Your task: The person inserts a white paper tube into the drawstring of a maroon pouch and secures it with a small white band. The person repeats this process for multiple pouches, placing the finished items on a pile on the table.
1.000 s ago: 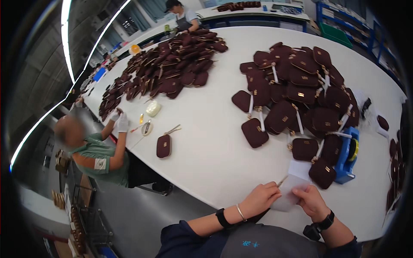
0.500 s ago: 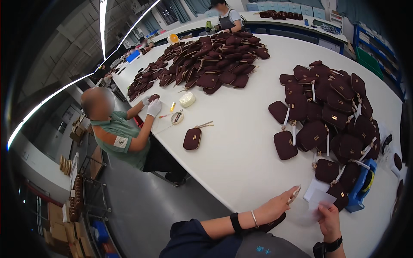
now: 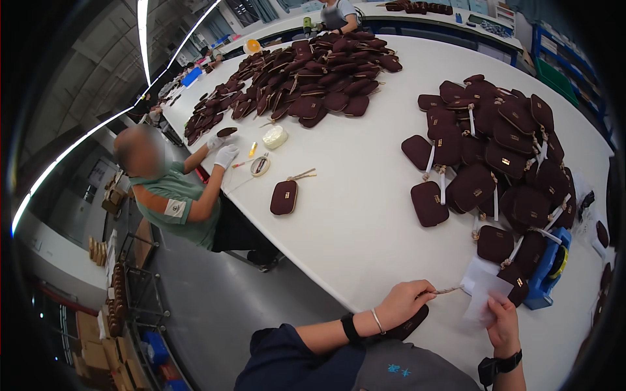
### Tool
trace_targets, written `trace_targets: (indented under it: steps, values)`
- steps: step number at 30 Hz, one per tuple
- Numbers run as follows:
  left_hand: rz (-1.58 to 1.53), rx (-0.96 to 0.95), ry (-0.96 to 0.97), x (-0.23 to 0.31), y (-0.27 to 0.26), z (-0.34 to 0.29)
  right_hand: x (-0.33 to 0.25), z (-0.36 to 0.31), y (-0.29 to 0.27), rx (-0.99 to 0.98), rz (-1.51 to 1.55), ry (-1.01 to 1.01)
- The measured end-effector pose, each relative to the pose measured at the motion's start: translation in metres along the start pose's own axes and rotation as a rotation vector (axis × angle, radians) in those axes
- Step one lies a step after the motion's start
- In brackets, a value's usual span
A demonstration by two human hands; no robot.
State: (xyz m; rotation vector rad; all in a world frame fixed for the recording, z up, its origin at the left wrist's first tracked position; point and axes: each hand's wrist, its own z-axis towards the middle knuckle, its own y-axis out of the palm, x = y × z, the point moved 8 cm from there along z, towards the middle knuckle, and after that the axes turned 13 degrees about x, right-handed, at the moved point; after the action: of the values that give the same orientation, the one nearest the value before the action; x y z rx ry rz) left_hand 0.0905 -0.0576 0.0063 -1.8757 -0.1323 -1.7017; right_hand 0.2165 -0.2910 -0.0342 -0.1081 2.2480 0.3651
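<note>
My left hand (image 3: 405, 304) pinches a thin braided cord (image 3: 448, 290), which sticks out to the right of its fingertips. Below that hand, partly covered by it, a dark maroon pouch (image 3: 413, 322) lies on the table near my body. My right hand (image 3: 503, 327) grips a thin white paper slip (image 3: 488, 294) between thumb and fingers. The cord's far end comes close to the paper; whether they touch I cannot tell. Just past the slip, more white paper (image 3: 476, 268) rests beside the heaped pouches.
A heap of tagged maroon pouches (image 3: 502, 153) covers the right side. Beside it stands a blue tape dispenser (image 3: 546, 277). Another pouch heap (image 3: 313, 78) lies farther off. One single pouch (image 3: 284, 197) sits mid-table. A gloved co-worker (image 3: 173, 195) works at the left edge.
My left fingers have curled in, and the cord now extends out from their tips. The paper slip has tilted in my right hand. The co-worker's gloved hands have moved apart.
</note>
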Motion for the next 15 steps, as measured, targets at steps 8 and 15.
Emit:
trace_targets:
  steps: [8,15]
  values:
    - [-0.147,0.022,0.022,0.003,0.0,-0.003,-0.003,0.0,0.014,0.026,-0.088,-0.112]
    - [-0.098,0.077,0.227,0.02,0.004,-0.004,-0.004,0.0,0.02,-0.036,-0.207,-0.189]
